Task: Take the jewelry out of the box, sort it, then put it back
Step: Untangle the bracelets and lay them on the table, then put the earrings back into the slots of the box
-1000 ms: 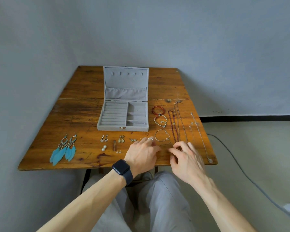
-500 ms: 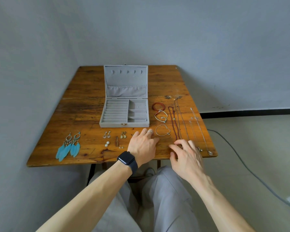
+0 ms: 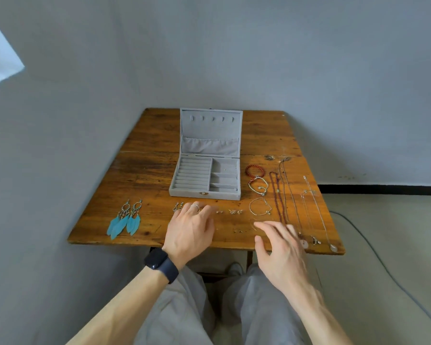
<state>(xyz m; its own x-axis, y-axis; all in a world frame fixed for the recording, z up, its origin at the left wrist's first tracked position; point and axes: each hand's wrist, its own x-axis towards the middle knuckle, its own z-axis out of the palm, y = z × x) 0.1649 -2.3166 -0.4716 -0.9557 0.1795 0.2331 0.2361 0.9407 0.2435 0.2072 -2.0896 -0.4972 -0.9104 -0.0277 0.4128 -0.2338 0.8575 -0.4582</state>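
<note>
Grey jewelry box looks empty, lid up, on the counter. We keep pieces grouped by kind, likely to ease refilling: 2 feather earrings left, necklaces right. Our left hand and right hand hover, fingers loose, gripping nothing.

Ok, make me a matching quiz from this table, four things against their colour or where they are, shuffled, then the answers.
1 feather earrings
2 bead bracelet
3 jewelry box
4 watch

A grey, lid open
B on the left wrist
C turquoise, leftmost piece
D red, right of the box

Pairs: 1-C, 2-D, 3-A, 4-B
</note>
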